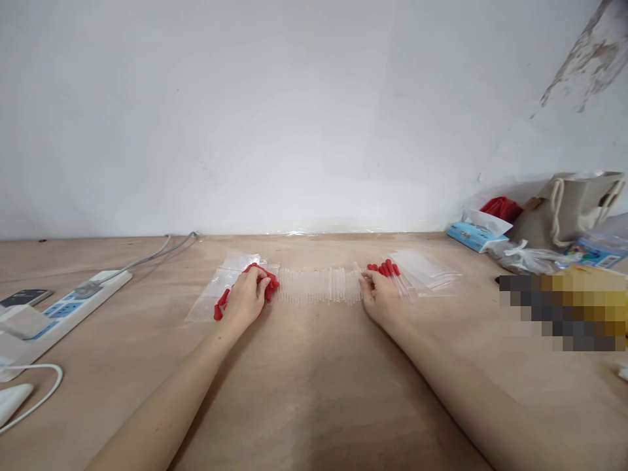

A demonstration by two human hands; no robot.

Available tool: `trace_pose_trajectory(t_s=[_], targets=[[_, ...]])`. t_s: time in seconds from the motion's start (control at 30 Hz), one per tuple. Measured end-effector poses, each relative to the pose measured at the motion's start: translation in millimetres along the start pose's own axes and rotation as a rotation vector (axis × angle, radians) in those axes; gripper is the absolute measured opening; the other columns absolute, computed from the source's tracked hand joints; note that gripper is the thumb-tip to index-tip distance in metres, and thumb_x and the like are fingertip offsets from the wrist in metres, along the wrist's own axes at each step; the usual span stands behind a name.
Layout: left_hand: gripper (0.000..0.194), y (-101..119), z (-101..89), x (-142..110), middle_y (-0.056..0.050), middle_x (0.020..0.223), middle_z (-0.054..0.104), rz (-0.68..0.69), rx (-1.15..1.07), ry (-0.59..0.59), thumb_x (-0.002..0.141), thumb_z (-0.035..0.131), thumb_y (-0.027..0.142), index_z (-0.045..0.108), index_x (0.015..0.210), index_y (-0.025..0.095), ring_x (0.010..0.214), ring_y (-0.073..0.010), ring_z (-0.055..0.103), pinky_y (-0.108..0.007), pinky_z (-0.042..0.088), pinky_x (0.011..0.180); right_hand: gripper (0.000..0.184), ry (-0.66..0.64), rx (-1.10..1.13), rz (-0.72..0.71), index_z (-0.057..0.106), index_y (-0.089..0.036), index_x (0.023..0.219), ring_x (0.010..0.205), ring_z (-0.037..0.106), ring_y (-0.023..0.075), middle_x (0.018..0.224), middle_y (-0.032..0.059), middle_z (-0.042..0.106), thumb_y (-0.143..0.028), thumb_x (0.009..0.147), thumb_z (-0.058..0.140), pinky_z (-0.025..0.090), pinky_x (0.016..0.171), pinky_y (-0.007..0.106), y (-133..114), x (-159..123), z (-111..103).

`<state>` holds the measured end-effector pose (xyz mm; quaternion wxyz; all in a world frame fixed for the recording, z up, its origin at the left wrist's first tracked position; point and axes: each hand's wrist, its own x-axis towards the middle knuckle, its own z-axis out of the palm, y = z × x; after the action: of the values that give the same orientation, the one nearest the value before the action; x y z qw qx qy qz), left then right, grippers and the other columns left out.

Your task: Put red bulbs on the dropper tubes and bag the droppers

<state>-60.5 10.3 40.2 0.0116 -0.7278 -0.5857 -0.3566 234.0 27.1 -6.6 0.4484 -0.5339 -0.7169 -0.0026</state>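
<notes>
My left hand (248,294) is over a pile of red rubber bulbs (224,297), its fingers closed in a pinch on one of them. The pile lies on a clear plastic bag (209,302). A long row of thin clear dropper tubes (314,285) lies side by side between my hands. At the right end of that row, my right hand (380,296) has thumb and finger pinched on a clear tube. Just beyond it lie several droppers with red bulbs (389,267) fitted on clear tubes, partly hidden by the hand.
Clear zip bags (426,271) lie at the right. A white power strip (73,314) with plugs and cables stands at the left, beside a phone (27,298). At the far right are a blue tissue pack (473,236), a tied plastic bag (523,256) and a beige cloth bag (572,203).
</notes>
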Motion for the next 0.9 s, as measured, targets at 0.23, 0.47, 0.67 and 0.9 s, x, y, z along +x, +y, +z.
trace_pose_trajectory(t_s=[0.23, 0.47, 0.67, 0.9], targets=[[0.036, 40, 24.2, -20, 0.001, 0.063, 0.053, -0.22, -0.683, -0.152, 0.085, 0.036, 0.041, 0.055, 0.102, 0.015, 0.046, -0.0099, 0.045, -0.022, 0.034, 0.047, 0.023, -0.221, 0.109, -0.344, 0.054, -0.019, 0.099, 0.076, 0.055, 0.0183, 0.081, 0.0072, 0.06, -0.023, 0.087, 0.035, 0.04, 0.072, 0.033, -38, -31, -3], [0.041, 59, 47.2, -43, 0.0, 0.061, 0.056, -0.252, -0.85, -0.316, 0.084, 0.037, 0.047, 0.057, 0.094, 0.012, 0.047, -0.0102, 0.049, -0.022, 0.039, 0.049, 0.014, -0.322, 0.501, -0.223, 0.046, -0.021, 0.092, 0.083, 0.055, 0.0149, 0.089, 0.0054, 0.058, -0.025, 0.088, 0.033, 0.043, 0.072, 0.028, -67, -40, -8], [0.027, 60, 42.9, -45, -0.004, 0.086, 0.064, -0.057, -0.798, -0.383, 0.085, 0.044, 0.036, 0.06, 0.095, 0.017, 0.08, -0.0165, 0.058, -0.028, 0.044, 0.074, 0.013, -0.402, 0.63, -0.185, 0.045, -0.021, 0.093, 0.104, 0.05, 0.0152, 0.106, 0.008, 0.056, -0.024, 0.089, 0.032, 0.041, 0.085, 0.032, -77, -40, -7], [0.035, 60, 46.3, -51, -0.002, 0.084, 0.058, -0.095, -0.835, -0.342, 0.084, 0.046, 0.032, 0.04, 0.117, 0.02, 0.068, -0.0131, 0.059, -0.029, 0.05, 0.066, 0.014, -0.321, 0.512, -0.222, 0.048, -0.021, 0.092, 0.093, 0.054, 0.0161, 0.096, 0.0077, 0.058, -0.025, 0.087, 0.035, 0.043, 0.078, 0.031, -67, -36, -5]])
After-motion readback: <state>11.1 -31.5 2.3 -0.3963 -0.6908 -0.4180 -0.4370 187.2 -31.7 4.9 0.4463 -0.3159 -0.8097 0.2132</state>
